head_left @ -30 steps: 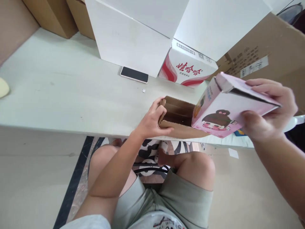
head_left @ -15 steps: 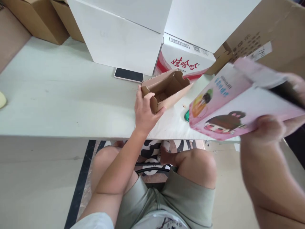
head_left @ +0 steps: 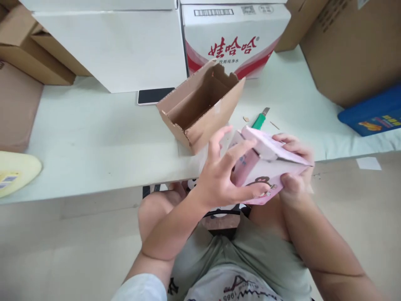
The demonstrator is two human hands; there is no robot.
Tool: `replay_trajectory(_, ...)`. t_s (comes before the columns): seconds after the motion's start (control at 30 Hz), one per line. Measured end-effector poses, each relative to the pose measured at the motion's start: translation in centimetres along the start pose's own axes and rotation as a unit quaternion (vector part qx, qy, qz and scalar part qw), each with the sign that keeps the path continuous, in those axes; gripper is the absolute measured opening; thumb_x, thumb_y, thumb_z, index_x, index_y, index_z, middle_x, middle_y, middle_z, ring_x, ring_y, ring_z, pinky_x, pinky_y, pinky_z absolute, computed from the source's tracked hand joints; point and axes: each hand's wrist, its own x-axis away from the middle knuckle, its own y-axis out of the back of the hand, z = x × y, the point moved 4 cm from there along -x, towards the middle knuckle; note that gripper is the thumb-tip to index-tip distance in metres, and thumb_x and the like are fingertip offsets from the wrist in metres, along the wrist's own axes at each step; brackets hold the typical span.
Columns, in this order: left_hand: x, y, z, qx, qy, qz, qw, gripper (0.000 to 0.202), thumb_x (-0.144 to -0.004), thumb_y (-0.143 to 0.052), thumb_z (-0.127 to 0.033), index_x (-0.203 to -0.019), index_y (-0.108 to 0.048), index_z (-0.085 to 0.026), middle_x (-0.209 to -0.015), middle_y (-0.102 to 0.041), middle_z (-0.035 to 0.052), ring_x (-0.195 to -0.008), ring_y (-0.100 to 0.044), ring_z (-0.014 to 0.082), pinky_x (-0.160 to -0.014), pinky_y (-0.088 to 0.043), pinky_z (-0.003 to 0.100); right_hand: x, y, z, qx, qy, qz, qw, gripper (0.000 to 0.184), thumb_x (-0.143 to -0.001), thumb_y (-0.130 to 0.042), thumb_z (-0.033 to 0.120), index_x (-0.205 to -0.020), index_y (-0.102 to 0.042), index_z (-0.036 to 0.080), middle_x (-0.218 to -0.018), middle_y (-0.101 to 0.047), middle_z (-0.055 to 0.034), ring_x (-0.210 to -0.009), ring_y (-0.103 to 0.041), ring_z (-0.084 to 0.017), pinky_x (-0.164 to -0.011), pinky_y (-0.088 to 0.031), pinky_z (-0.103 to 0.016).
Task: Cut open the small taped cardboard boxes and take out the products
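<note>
My right hand [head_left: 296, 167] grips the right side of a pink cardboard box [head_left: 250, 171] with cartoon figures, just past the table's front edge. The box's top flap is tilted, and a narrow dark gap shows under it. My left hand [head_left: 221, 177] is around the box's left corner, its index finger at the top edge and its thumb across the front. Behind my left hand stands a brown cardboard box [head_left: 214, 121], its top side open and its rims rough-cut. A green utility knife [head_left: 260, 120], blade out, lies just beyond the pink box.
A phone [head_left: 153, 96] lies by large white boxes [head_left: 109, 50]. A red and white carton [head_left: 232, 46] stands behind the brown box. Brown cartons [head_left: 351, 46], a blue package [head_left: 372, 110] and a pale yellow bottle [head_left: 19, 171] stand or lie around the table's sides.
My left hand has let go of the brown box and come to the pink box. My right hand has brought the pink box left and turned it. The view has shifted, baring the knife.
</note>
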Motion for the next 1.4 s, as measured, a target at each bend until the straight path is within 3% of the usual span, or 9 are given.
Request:
replay_trajectory(0.13, 0.6, -2.7, 2.4, 0.063, 0.114, 0.046, 0.99, 0.089, -0.089, -0.065, -0.075, -0.16, -0.024, -0.041, -0.166, -0.029, 0.0126, -0.155, -0.038, 0.038, -0.11, -0.054, 0.05, 0.8, 0.0, -1.5, -0.01, -0.043, 0.057, 0.997, 0.047, -0.086, -0.073, 0.062, -0.128, -0.067, 0.04, -0.129, -0.066, -0.0063, -0.125, -0.064, -0.032, -0.107, -0.055, -0.058)
replay_trajectory(0.3, 0.4, -2.9, 4.1, 0.054, 0.169, 0.084, 0.981, 0.071, -0.094, -0.063, -0.068, -0.155, -0.037, -0.041, -0.159, -0.043, 0.0092, -0.152, -0.041, 0.0353, -0.12, -0.047, 0.056, 0.9, 0.2, -2.4, -0.016, -0.126, 0.091, 0.988, 0.055, -0.092, -0.07, 0.059, -0.143, -0.056, 0.043, -0.158, -0.052, -0.0053, -0.147, -0.052, -0.034, -0.121, -0.046, -0.062)
replay_trajectory(0.43, 0.1, -2.5, 4.6, 0.052, 0.185, 0.142, 0.971, 0.072, -0.091, -0.067, -0.068, -0.152, -0.045, -0.037, -0.153, -0.049, 0.0113, -0.149, -0.045, 0.0357, -0.119, -0.048, 0.056, -0.1, -0.1, -1.2, 0.028, -0.097, 0.163, 0.981, 0.036, -0.097, -0.067, 0.048, -0.131, -0.071, 0.038, -0.143, -0.067, -0.0073, -0.137, -0.062, -0.032, -0.114, -0.053, -0.056)
replay_trajectory(0.53, 0.3, -2.5, 5.0, 0.05, 0.194, 0.172, 0.965, 0.079, -0.088, -0.07, -0.068, -0.155, -0.043, -0.036, -0.15, -0.052, 0.0122, -0.138, -0.055, 0.0352, -0.113, -0.052, 0.055, -0.6, -0.3, -1.1, 0.039, -0.094, 0.195, 0.976, 0.034, -0.101, -0.061, 0.048, -0.128, -0.077, 0.033, -0.13, -0.076, -0.0094, -0.121, -0.072, -0.029, -0.103, -0.061, -0.05)
replay_trajectory(0.67, 0.4, -2.5, 5.3, 0.038, 0.201, 0.177, 0.963, 0.086, -0.084, -0.075, -0.068, -0.156, -0.043, -0.035, -0.149, -0.051, 0.0123, -0.135, -0.056, 0.0359, -0.111, -0.054, 0.055, -0.5, -0.7, -1.6, 0.031, -0.078, 0.204, 0.975, 0.037, -0.104, -0.056, 0.045, -0.134, -0.075, 0.036, -0.135, -0.075, -0.007, -0.124, -0.072, -0.027, -0.106, -0.06, -0.048)
replay_trajectory(0.83, 0.4, -2.6, 4.9, 0.031, 0.208, 0.216, 0.953, 0.078, -0.082, -0.078, -0.061, -0.152, -0.05, -0.038, -0.158, -0.041, 0.0113, -0.138, -0.056, 0.0376, -0.11, -0.055, 0.056, -0.2, -0.9, -1.9, 0.034, -0.075, 0.222, 0.972, 0.037, -0.104, -0.058, 0.041, -0.139, -0.072, 0.041, -0.14, -0.072, -0.0053, -0.128, -0.07, -0.025, -0.108, -0.059, -0.046)
replay_trajectory(1.03, 0.4, -2.4, 4.4, 0.052, 0.217, 0.206, 0.953, 0.071, -0.082, -0.077, -0.062, -0.143, -0.057, -0.033, -0.154, -0.046, 0.0133, -0.142, -0.054, 0.037, -0.109, -0.056, 0.053, -0.4, -0.9, -1.9, 0.01, -0.086, 0.248, 0.965, 0.035, -0.101, -0.062, 0.046, -0.134, -0.075, 0.043, -0.134, -0.075, -0.0046, -0.125, -0.07, -0.027, -0.109, -0.056, -0.051)
replay_trajectory(1.17, 0.7, -2.4, 4.3, 0.064, 0.221, 0.201, 0.952, 0.063, -0.083, -0.077, -0.059, -0.138, -0.06, -0.032, -0.143, -0.056, 0.0102, -0.129, -0.062, 0.0311, -0.111, -0.055, 0.051, -0.5, -1.0, -1.9, 0.008, -0.071, 0.264, 0.962, 0.037, -0.099, -0.066, 0.042, -0.134, -0.074, 0.044, -0.13, -0.076, -0.0046, -0.121, -0.071, -0.026, -0.106, -0.058, -0.05)
replay_trajectory(1.4, 0.6, -1.9, 3.9, 0.046, 0.231, 0.176, 0.956, 0.057, -0.081, -0.078, -0.061, -0.124, -0.062, -0.028, -0.135, -0.058, 0.0088, -0.124, -0.063, 0.0298, -0.104, -0.058, 0.046, -0.4, -1.0, -1.6, 0.034, -0.113, 0.222, 0.968, 0.03, -0.097, -0.067, 0.048, -0.118, -0.082, 0.034, -0.12, -0.077, -0.0094, -0.112, -0.073, -0.027, -0.098, -0.062, -0.048)
